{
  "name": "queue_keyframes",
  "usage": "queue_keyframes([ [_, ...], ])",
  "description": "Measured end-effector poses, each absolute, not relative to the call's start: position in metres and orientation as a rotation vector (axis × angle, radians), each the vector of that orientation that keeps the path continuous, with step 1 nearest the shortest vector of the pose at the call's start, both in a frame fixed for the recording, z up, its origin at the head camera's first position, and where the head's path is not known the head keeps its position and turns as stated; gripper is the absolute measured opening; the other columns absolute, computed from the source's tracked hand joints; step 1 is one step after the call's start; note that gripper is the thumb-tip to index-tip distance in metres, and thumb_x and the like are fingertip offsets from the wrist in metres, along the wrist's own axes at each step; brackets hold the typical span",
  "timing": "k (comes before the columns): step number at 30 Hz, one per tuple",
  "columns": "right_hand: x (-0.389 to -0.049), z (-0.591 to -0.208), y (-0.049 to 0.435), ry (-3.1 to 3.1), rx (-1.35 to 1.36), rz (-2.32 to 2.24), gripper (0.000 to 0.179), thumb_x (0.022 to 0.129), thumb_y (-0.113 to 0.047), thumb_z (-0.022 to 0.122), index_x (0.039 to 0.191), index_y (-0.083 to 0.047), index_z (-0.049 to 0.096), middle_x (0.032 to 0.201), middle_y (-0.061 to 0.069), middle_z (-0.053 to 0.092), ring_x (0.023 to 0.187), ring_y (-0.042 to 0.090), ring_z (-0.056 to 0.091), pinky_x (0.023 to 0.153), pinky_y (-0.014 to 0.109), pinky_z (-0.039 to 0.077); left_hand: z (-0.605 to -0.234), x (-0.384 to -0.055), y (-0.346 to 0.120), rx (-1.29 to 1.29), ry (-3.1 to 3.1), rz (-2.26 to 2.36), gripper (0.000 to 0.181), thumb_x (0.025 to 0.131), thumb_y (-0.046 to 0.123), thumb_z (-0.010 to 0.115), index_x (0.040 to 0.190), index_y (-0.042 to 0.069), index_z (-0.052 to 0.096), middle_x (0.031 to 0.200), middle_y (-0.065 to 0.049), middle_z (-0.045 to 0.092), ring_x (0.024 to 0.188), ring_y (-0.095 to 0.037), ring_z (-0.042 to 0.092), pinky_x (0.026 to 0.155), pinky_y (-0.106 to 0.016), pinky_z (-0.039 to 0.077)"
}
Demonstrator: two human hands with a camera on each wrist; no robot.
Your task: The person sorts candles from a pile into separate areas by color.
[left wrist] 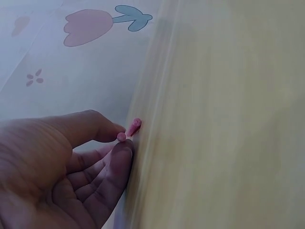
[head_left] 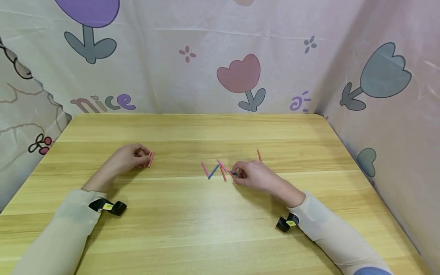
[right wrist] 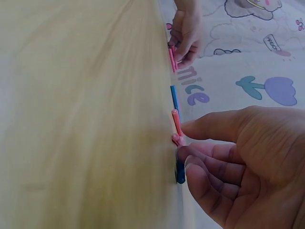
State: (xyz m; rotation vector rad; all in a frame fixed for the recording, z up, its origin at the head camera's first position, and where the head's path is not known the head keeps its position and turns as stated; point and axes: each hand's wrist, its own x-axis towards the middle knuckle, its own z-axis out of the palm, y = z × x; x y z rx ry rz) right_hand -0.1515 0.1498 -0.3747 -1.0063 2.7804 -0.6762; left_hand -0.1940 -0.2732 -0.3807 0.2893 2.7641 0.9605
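Fingers of the left hand (head_left: 128, 157) are curled to a pinch on a pink stick (left wrist: 121, 137); a second pink stick (left wrist: 136, 124) is seen just beside it, and whether that one is held too cannot be told. On the right hand (head_left: 256, 175) the fingers are bent in close over a short red stick (head_left: 231, 174) and a dark blue stick (right wrist: 180, 174), both partly covered; whether either is gripped cannot be told. Just left of these fingertips, a zigzag is formed on the table (head_left: 206, 229) by an outer pink stick (head_left: 204, 169), a bright blue stick (head_left: 213, 172), an inner pink stick (head_left: 221, 165) and an orange stick (head_left: 223, 173), their ends touching or nearly so

With pieces packed so tightly, the zigzag could easily be knocked askew by a sideways brush of the right fingertips. Since round ends are shown, a stick might be set rolling if nudged or let go unevenly. The lone red stick (head_left: 259, 155) beyond the right hand could be swept by the knuckles

Bare wood is left between the left hand and the zigzag, and a wide stretch on the near side. The far edge, backed by the printed cloth (head_left: 154, 68), and both side edges are well apart from the zigzag, so little crowding should be met there
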Motion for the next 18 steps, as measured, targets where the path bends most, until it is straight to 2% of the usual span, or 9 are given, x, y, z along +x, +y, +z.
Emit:
queue_keyframes([
  [18, -0.1493, -0.3750, 0.1472, 2.805, -1.010, -0.631, 0.019, 0.086, -0.012, 0.075, 0.103, -0.008, 0.069, 0.075, -0.010, 0.062, 0.066, 0.002, 0.055, 0.061, 0.021, 0.047, -0.3814, -0.1918, -0.2719, 0.286, 2.735, 1.014, 0.035, 0.095, 0.020, 0.065, 0.116, -0.007, 0.060, 0.088, -0.010, 0.065, 0.072, -0.014, 0.063, 0.062, -0.025, 0.052],
])
